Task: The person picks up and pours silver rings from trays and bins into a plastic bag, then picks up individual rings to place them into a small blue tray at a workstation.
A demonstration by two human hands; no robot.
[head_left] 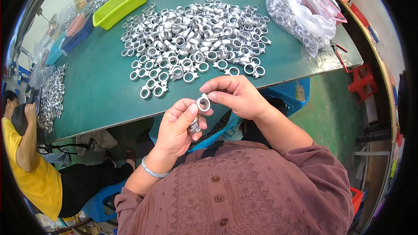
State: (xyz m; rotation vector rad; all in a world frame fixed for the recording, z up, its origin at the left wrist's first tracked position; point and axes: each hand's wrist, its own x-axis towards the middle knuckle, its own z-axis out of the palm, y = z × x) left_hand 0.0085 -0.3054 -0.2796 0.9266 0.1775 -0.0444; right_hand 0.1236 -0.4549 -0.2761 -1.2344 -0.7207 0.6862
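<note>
A silver metal ring clamp (203,103) with a small lug is held up in front of my chest, just off the table's near edge. My left hand (176,126) pinches its lower left side between thumb and forefinger. Another metal piece (194,125), partly hidden, sits in the curled lower fingers of that hand. My right hand (238,96) closes thumb and forefinger on the lug at the ring's upper right. Beyond my hands, a large heap of similar metal rings (191,39) spreads over the green table (98,85).
A yellow-green bin (122,6) stands at the far left, and a clear bag of rings (300,11) at the right. Red-handled pliers (339,54) lie on the right edge. A person in yellow (30,165) sits at the left. A blue container (287,93) is below the table edge.
</note>
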